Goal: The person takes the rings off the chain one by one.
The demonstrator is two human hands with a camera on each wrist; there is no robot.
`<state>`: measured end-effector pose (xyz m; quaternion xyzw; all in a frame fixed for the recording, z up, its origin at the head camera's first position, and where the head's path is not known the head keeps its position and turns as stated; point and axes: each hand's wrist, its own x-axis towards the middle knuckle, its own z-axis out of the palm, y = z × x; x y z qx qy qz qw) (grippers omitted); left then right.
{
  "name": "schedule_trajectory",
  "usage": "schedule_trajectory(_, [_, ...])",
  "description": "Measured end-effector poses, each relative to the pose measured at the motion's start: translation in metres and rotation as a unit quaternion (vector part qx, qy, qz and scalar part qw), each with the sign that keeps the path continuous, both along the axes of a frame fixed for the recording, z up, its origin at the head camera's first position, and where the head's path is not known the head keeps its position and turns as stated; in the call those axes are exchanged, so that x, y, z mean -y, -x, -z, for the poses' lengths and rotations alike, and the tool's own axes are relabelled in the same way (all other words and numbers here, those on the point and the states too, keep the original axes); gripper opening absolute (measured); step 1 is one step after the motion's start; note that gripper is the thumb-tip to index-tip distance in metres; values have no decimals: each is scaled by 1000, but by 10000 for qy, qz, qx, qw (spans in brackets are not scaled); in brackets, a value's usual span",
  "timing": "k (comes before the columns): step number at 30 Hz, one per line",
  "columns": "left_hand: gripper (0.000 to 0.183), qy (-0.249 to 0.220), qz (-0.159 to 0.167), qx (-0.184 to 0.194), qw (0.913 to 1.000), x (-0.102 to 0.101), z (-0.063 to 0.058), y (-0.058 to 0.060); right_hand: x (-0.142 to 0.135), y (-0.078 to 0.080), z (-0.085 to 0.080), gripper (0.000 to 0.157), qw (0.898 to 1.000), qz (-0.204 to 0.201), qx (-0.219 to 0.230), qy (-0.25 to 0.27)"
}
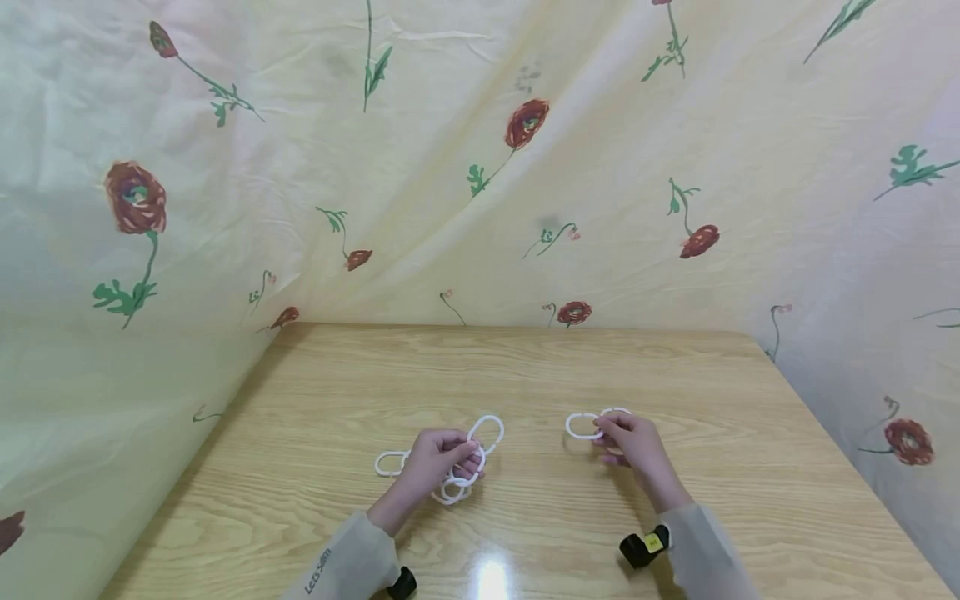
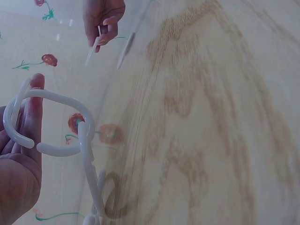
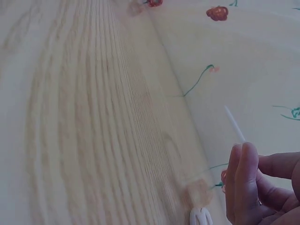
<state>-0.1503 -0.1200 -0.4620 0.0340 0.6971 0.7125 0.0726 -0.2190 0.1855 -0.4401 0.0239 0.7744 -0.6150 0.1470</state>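
My left hand (image 1: 442, 458) grips a chain of white plastic links (image 1: 490, 418) between thumb and fingers. One oval link stands up above the fingertips, while several others hang below the hand. Another white link (image 1: 387, 473) shows left of that wrist; whether it joins the chain is hidden. In the left wrist view, linked oval rings (image 2: 61, 97) loop by the fingers, each with a small gap. My right hand (image 1: 633, 446) pinches a separate white link (image 1: 581, 437), seen nearly edge-on in the right wrist view. Part of another white link (image 1: 617, 409) shows behind those fingers.
The wooden table (image 1: 525, 367) lies under both hands. A flower-printed cloth (image 1: 420, 167) hangs behind it and along both sides. Black wrist devices (image 1: 643, 550) sit at the sleeves. A small white piece (image 3: 200, 216) appears at the bottom of the right wrist view.
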Motion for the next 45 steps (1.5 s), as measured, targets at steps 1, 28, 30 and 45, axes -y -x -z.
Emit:
schedule_trajectory(1, [24,-1,-6,9,10000,0,0,0,0,2,0,29,10000,-11,-2,-19])
schedule_trajectory(28, [23,38,-95,181,9998,1,-4,-5,1,26,12,36,9991,-14,205,-379])
schedule_trajectory(30, [24,43,-78,138,9999,1,-4,-5,1,27,13,36,9989,-15,225,-411])
schedule_trajectory(45, [24,38,-32,160,9999,2,0,-2,0,30,15,42,9993,-15,286,-257])
